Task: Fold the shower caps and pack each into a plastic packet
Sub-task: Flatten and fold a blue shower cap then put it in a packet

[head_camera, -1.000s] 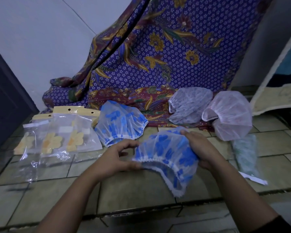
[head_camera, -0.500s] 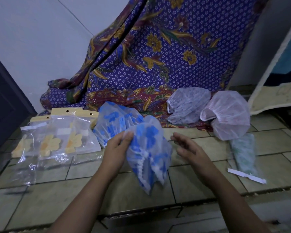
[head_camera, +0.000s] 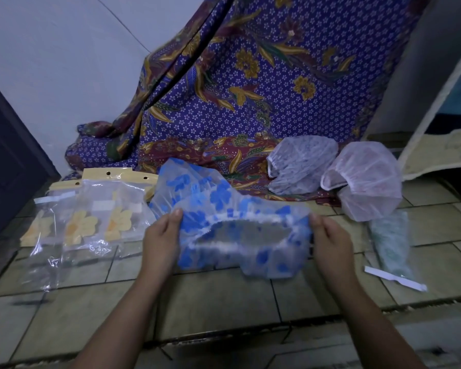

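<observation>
I hold a clear shower cap with blue flowers stretched between both hands above the tiled floor, its elastic opening facing me. My left hand grips its left rim and my right hand grips its right rim. A second blue-flowered cap lies on the floor just behind it. A white cap with faint blue print and a pinkish-white cap rest at the back right. Clear plastic packets with yellow flower cards lie at the left.
A packed packet holding a greenish cap lies at the right, with a white paper strip at its near end. Purple batik cloth hangs behind. A dark door stands at the left. A floor step edge runs across near me.
The cap was bunched in my left hand alone half a second ago. My right hand has taken its right rim and both hands have pulled the opening wide.
</observation>
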